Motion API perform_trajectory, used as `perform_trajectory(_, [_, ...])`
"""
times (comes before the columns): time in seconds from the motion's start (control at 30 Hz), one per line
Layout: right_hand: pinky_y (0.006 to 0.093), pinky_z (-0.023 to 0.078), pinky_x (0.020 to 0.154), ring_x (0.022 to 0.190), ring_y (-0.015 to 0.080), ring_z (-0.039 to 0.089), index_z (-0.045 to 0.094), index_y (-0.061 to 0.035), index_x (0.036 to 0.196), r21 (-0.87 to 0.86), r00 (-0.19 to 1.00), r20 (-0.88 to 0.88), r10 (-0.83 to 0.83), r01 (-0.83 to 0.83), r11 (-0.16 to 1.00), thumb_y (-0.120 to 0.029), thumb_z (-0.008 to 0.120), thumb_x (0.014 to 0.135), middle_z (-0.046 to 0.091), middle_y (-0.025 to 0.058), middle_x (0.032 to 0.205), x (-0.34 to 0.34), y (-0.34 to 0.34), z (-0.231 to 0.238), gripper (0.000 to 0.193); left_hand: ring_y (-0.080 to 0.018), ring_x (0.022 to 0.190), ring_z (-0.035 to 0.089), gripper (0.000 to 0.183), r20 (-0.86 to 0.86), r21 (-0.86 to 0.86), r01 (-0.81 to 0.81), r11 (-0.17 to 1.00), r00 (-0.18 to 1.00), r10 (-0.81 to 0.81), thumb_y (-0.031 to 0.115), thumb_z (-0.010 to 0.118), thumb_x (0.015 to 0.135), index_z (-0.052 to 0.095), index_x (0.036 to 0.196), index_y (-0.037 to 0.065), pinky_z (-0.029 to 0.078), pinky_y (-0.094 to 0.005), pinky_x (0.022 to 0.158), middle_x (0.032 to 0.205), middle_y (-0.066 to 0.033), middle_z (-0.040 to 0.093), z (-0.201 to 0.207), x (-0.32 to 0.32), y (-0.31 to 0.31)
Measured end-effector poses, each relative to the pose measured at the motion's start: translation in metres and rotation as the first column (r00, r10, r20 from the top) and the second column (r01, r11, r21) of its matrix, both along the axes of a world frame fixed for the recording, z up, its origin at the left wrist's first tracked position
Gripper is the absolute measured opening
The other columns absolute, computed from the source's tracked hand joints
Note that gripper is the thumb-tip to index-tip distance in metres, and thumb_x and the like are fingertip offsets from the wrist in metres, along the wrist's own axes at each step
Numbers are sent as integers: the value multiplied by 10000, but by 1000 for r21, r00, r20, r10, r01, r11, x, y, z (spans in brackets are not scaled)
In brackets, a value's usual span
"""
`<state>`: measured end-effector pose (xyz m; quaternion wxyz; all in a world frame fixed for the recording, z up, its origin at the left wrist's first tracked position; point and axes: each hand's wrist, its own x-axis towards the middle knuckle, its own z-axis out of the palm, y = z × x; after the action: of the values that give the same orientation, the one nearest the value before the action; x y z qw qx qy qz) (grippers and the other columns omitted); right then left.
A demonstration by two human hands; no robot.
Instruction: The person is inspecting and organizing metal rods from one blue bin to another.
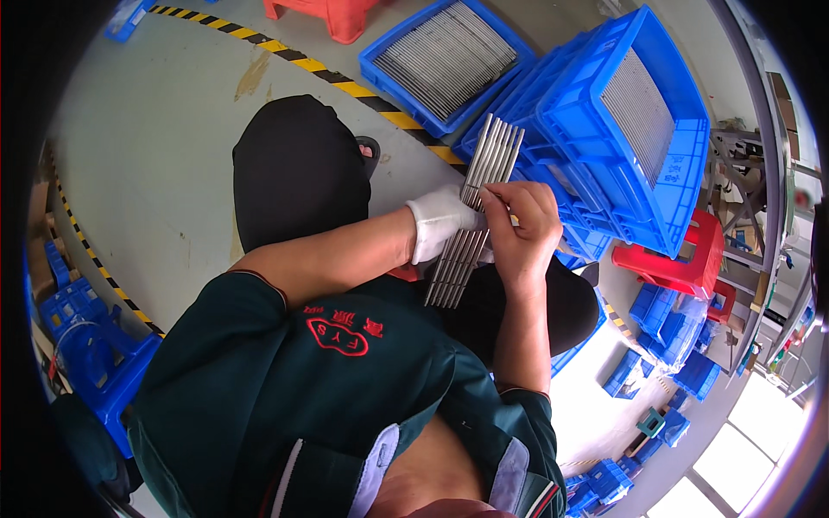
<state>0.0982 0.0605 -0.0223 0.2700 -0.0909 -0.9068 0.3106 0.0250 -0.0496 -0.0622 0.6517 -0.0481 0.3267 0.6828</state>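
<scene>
A flat row of several thin metal rods (456, 263) lies slanted across my lap, with dark lines crossing the rods at intervals. My left hand (440, 220), in a white glove, is closed around the row near its middle from the left side. Bare and bent, my right hand (521, 226) has its thumb and forefinger pinched at the upper face of the rods, just above the gloved fingers. Whether it grips one rod or only presses on them is hard to make out. The far ends of the rods point toward the blue crates.
A blue crate (509, 45) full of similar rods lies beyond my knees. Right of it, a stack of blue crates (596, 160) holds more rods. A red stool (682, 259) stands beside the stack. Yellow-black tape (302, 60) crosses the floor; a blue stool (99, 363) is at left.
</scene>
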Motion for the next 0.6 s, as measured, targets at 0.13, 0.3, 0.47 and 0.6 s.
perform_trajectory(0.13, [344,429,655,695,234,570,672,-60,739,223,999,13,31,-33,974,-47,731,668,620,50,723,-3,-4,9,93,-247,724,661,226,-14,-69,5,998,1000,-6,23,601,834,580,1059,21,561,-378,610,859,-126,634,-9,0,3])
perform_trajectory(0.3, [334,433,657,695,229,574,678,-44,755,211,999,38,36,-43,977,-33,735,662,626,56,727,-5,-3,0,109,-243,752,661,239,19,-109,-26,994,999,28,23,592,837,577,1075,21,556,-368,606,883,-137,638,-3,0,1])
perform_trajectory(0.47, [295,444,664,703,194,579,680,-14,782,73,1000,-5,-28,28,997,14,702,720,637,73,746,4,1,18,71,-290,905,652,192,80,12,-44,999,996,42,95,555,898,546,1080,32,573,-433,725,1015,-151,623,-8,-3,0])
perform_trajectory(0.6, [332,452,653,696,245,572,665,-29,769,-71,994,21,-111,112,991,-24,709,709,625,71,729,14,6,7,75,-278,920,651,250,287,183,-167,969,952,110,237,499,961,544,1121,50,541,-472,837,1047,-154,623,-22,-19,1])
